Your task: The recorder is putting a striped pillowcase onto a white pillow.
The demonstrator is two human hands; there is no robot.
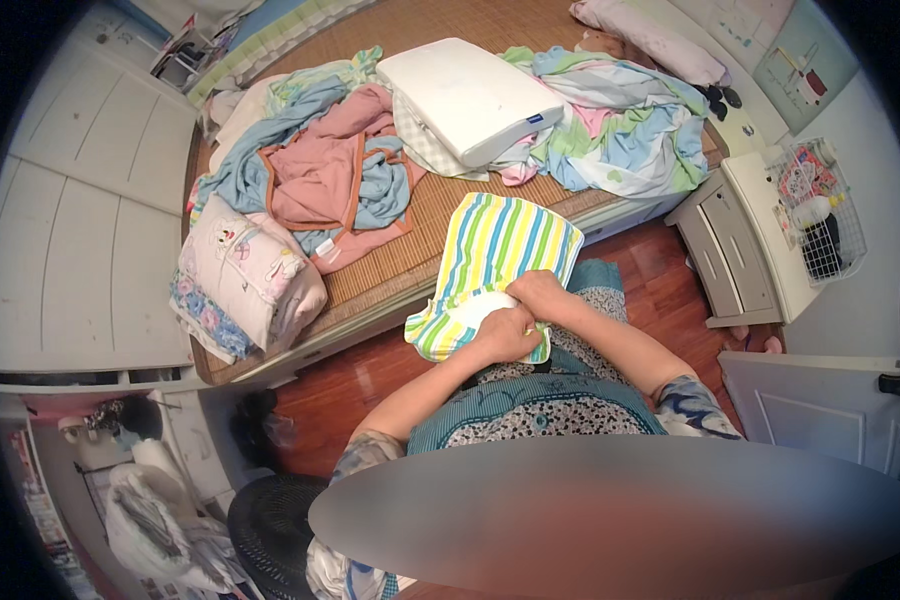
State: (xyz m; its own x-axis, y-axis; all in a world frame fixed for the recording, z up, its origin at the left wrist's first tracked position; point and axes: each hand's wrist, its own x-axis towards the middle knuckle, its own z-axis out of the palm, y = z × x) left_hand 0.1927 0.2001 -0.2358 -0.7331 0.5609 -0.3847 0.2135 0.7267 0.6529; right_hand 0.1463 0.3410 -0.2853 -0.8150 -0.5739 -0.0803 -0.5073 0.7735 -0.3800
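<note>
A pillowcase-like cloth with yellow, green, blue and white stripes hangs in front of my body, its upper part over the front edge of the bed. My left hand grips the bunched near edge, fingers curled. Close beside it, my right hand pinches the same cloth a little farther up. Between the hands and to their left, a white patch shows in the folds; whether it is lining or something inside, I cannot tell. Beyond the cloth, a white contoured pillow lies on the bed, partly over a checked cloth.
The bed has a woven bamboo mat. On it are a pink blanket, rumpled pastel bedding and stacked pillows. A nightstand with a wire basket stands right; a black fan stands lower left.
</note>
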